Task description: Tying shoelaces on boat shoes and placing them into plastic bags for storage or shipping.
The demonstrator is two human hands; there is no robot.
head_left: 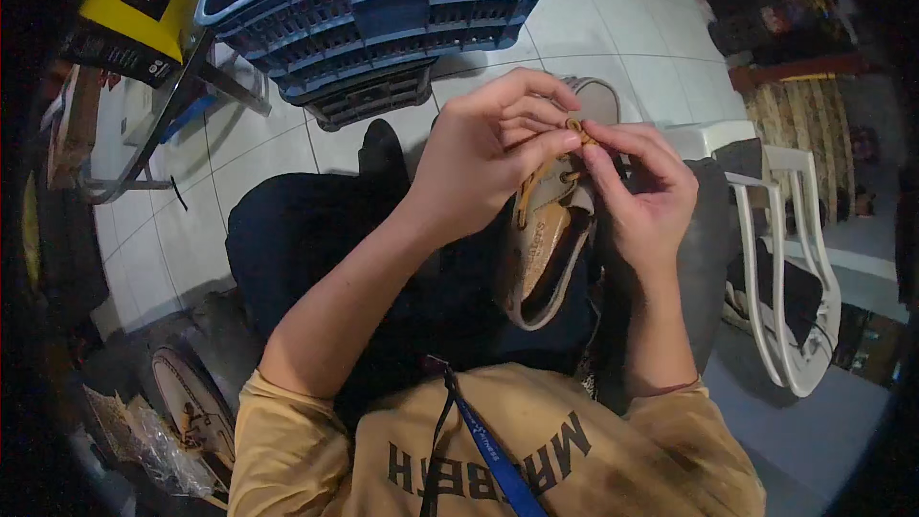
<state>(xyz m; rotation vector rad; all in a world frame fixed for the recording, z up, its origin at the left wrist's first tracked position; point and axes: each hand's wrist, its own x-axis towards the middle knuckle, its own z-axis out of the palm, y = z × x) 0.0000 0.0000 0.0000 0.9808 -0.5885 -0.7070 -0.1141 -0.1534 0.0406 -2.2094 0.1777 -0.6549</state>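
Observation:
A light grey boat shoe (550, 201) rests on my lap, toe pointing away from me, its tan insole showing. Over its front part, my left hand (512, 139) pinches a yellow-brown shoelace (574, 124) between thumb and fingers. Close against it, my right hand (641, 177) grips the same lace with thumb and forefinger. A small loop of lace stands up between the fingertips. More of the lace runs down the left side of the shoe through its eyelets. The toe is partly hidden behind my hands.
A blue plastic crate (383, 14) stands on the white tiled floor ahead, above a black crate (373, 96). To the right is a white plastic chair (780, 230). Another boat shoe (196, 393) lies at lower left beside clear plastic wrapping (158, 440). A yellow and black box (139, 5) sits upper left.

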